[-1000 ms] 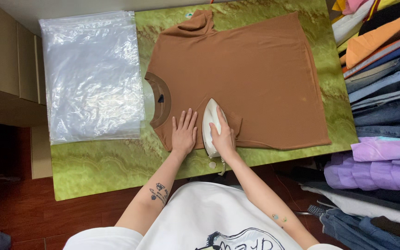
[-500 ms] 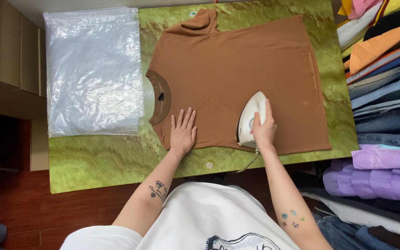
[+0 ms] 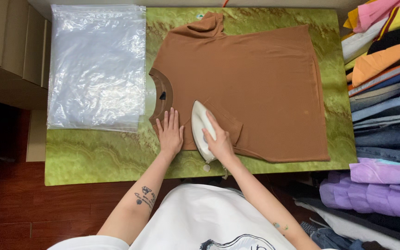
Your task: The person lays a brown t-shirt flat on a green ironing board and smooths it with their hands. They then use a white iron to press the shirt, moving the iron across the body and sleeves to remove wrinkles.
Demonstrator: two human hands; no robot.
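A brown T-shirt (image 3: 251,88) lies flat on a green marbled table (image 3: 93,155), its collar to the left. My left hand (image 3: 170,133) rests flat, fingers spread, on the shirt's near shoulder just below the collar. Right beside it, my right hand (image 3: 218,141) grips the handle of a white clothes iron (image 3: 200,125). The iron's sole is down on the shirt near the folded near sleeve, tip pointing away from me.
A stack of clear plastic bags (image 3: 96,65) lies on the table's left part. Piles of folded clothes (image 3: 385,92) in many colours stand along the right edge. Cardboard boxes (image 3: 10,46) sit at the far left, above a dark wooden floor (image 3: 33,213).
My right hand slid the iron out to the right along the shirt's near edge, then brought it back left next to my left hand. The left hand stayed put.
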